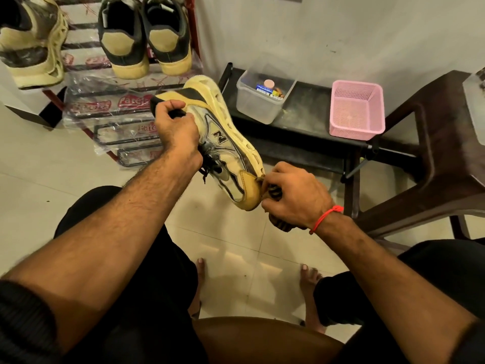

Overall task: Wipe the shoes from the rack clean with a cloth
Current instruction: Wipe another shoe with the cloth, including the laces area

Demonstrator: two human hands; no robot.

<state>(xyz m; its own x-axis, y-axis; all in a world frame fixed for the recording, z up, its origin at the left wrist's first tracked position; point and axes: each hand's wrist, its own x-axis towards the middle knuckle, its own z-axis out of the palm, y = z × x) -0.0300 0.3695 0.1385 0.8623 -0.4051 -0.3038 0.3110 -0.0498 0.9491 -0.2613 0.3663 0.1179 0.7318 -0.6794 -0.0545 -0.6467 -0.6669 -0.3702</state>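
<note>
The shoe (225, 143) in work is a yellow-and-grey sneaker held in mid-air above the floor, at the centre of the view, sole turned to the right and toe pointing near. The left hand (174, 127) grips it at the collar, fingers curled over the heel opening. The right hand (294, 195) is closed around a dark striped cloth (275, 195), bunched in the fist, and presses it against the toe cap.

Status: wiping is in progress at the toe. The grey side panels and the perforated sole edge show dull marks, so this shoe is judged only partly cleaned.

Remaining work: the matching sneaker (31, 43) sits on the rack (123, 106) at far left and looks soiled. A dark pair with tan heels (145, 38) stands beside it on the same shelf; its condition cannot be judged from the heels alone. The lower rack tiers, wrapped in printed plastic, carry no shoes in view.

To the right, a low black bench (309, 132) carries a clear tub (262, 101) of small items and a pink basket (357, 111). A brown chair (446, 158) stands further right.
</note>
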